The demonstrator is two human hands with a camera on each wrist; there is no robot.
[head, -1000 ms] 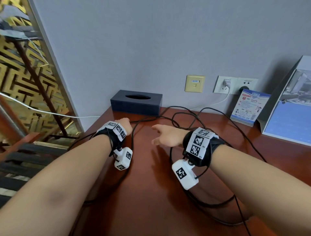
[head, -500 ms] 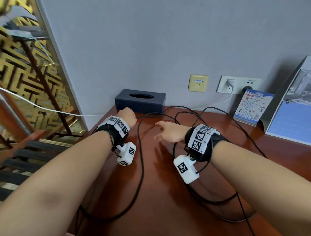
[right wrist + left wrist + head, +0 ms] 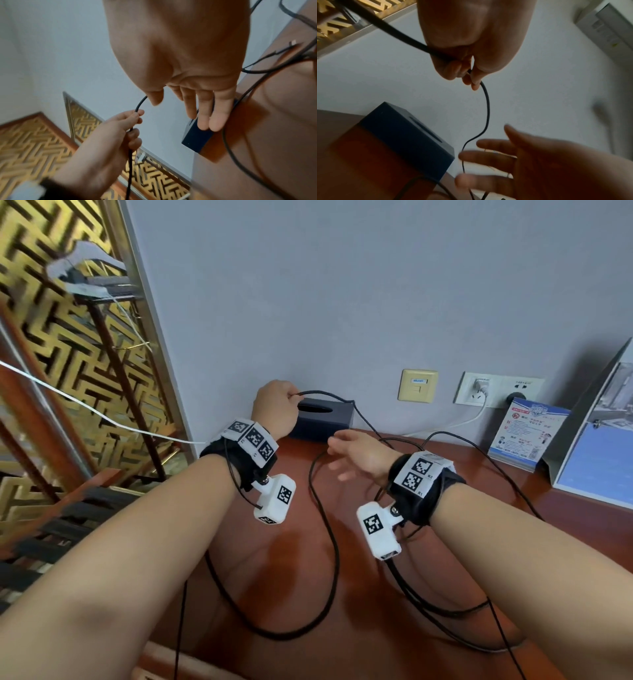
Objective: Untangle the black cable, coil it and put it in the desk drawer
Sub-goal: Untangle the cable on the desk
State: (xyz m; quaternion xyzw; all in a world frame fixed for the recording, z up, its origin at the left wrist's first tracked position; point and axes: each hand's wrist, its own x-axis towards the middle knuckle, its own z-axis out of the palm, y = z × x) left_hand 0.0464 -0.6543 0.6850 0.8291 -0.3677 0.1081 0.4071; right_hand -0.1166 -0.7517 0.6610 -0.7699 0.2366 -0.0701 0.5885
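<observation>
A long black cable point(image 3: 334, 546) lies in loose loops over the reddish wooden desk point(image 3: 294, 559). My left hand point(image 3: 275, 407) is raised above the desk's back left corner, its fingers curled round the cable point(image 3: 485, 102), which arcs from the fist toward the desk. The same grip shows in the right wrist view, left hand point(image 3: 126, 125) closed round the cable point(image 3: 139, 103). My right hand point(image 3: 356, 453) hovers over the desk to the right of the left one, fingers point(image 3: 204, 109) straight and spread, holding nothing.
A dark blue tissue box point(image 3: 322, 417) sits against the wall behind the hands. Wall sockets point(image 3: 479, 388) with a white plug, a leaflet stand point(image 3: 524, 436) and a grey folder point(image 3: 596, 433) are at back right. The desk's left edge drops beside a gold lattice screen point(image 3: 68, 347).
My left hand has lifted up and back from the desk, pulling the cable up with it. The right hand has stayed open, shifting slightly forward.
</observation>
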